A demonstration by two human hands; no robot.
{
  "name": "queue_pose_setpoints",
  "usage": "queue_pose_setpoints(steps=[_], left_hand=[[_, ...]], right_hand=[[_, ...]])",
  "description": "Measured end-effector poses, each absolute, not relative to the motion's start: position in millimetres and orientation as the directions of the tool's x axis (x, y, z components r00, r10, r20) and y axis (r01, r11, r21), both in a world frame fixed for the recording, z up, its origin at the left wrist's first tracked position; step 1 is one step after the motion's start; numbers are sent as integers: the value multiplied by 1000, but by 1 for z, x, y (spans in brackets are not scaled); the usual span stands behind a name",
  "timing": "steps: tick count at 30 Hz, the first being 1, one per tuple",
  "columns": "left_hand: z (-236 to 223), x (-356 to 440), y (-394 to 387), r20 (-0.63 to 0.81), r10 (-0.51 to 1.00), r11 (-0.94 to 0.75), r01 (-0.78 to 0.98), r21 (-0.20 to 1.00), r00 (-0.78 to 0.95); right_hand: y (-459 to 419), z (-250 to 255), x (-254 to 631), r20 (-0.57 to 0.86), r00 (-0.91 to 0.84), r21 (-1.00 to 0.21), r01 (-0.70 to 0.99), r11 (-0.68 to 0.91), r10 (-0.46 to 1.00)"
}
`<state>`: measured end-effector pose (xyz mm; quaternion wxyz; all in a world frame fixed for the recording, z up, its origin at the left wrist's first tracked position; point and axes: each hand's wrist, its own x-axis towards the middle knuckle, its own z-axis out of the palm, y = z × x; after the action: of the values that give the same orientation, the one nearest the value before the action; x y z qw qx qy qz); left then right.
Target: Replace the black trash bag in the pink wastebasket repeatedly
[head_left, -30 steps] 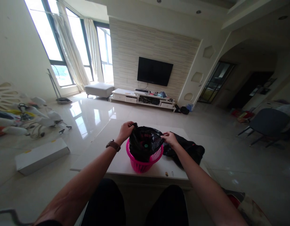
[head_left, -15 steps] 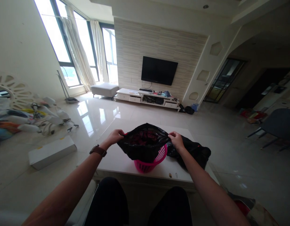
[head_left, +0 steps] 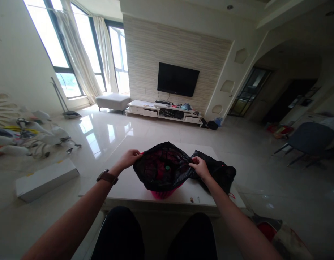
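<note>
A black plastic garbage bag [head_left: 167, 184] is spread wide at the mouth over a pink perforated basket [head_left: 162, 194], whose lower part shows beneath it. Through the bag's mouth I see the pink of the basket and a small round green spot at the bottom. My left hand [head_left: 131, 158] pinches the bag's left edge, where a bit of red shows at the fingers. On the opposite edge, my right hand [head_left: 198, 167] grips the rim between thumb and fingers. Another black plastic bundle [head_left: 222, 173] lies on the white table just beyond my right wrist.
The white table [head_left: 123, 187] stands before my knees, with two small items near its front edge. A long white box [head_left: 47, 180] lies on the floor at left, near assorted clutter [head_left: 39, 133]. A dark chair [head_left: 310, 139] stands at right; a TV cabinet [head_left: 142, 108] is opposite.
The bag's mouth has opened wider and tipped toward me, covering more of the basket and showing its inside. Both hands keep their hold. The camera view has shifted slightly to the right.
</note>
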<state>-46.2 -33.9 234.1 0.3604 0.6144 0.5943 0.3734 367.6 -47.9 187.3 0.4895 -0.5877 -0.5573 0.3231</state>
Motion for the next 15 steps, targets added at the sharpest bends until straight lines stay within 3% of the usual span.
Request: queue_pose_setpoints(steps=[5, 15], left_hand=[[249, -38, -37, 160, 986, -106, 548, 829, -51], [257, -25, -46, 173, 985, -140, 562, 816, -6]], right_hand=[[-50, 193, 363, 164, 150, -949, 294, 114, 975], [-53, 196, 362, 167, 72, -938, 318, 136, 983]])
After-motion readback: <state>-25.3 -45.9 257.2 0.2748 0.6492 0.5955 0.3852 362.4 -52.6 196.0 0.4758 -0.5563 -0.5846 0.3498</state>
